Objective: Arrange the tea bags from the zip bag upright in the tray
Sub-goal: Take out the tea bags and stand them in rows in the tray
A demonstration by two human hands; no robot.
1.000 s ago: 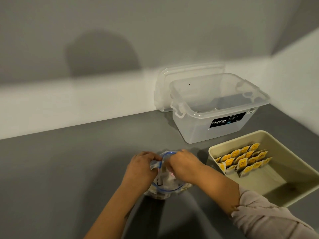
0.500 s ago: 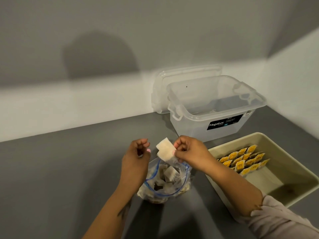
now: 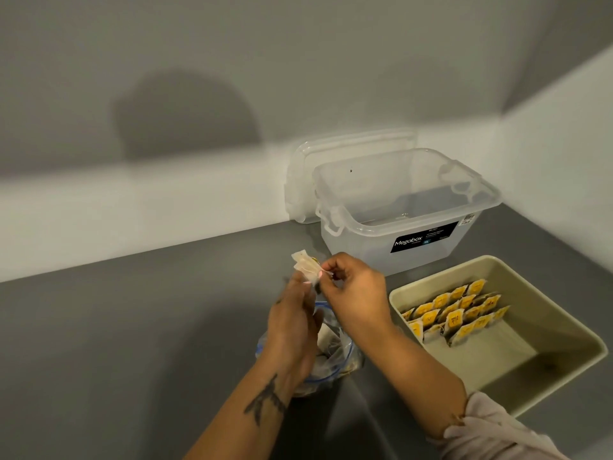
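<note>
The fingers of the left hand [image 3: 292, 322] pinch a tea bag [image 3: 306, 265] by its lower edge, thumb and fingertip pressed together on the paper. The right hand [image 3: 356, 288] meets it from the right, its fingertips curled and nipping what looks like the bag's string or tag, though that detail is too small to be sure of. The bag is held in the air above the zip bag [image 3: 326, 355], its long axis tilted up and to the left, away from both palms.

The tray [image 3: 560, 330] lies to the right and a little nearer the person. The right hand is the closer of the two to it, so my guess is the bag will travel rightward in that hand. Three rows of tea bags [image 3: 456, 313] stand upright at the tray's far left end, yellow tags showing, and the nearer part of its floor is bare. More bags remain in the zip bag, so the task looks partly done.

Behind the hands stands a clear storage box [image 3: 404, 207], open, with its lid [image 3: 345, 154] propped against the wall. Everything rests on a grey countertop [image 3: 132, 327] in a corner of pale walls.
</note>
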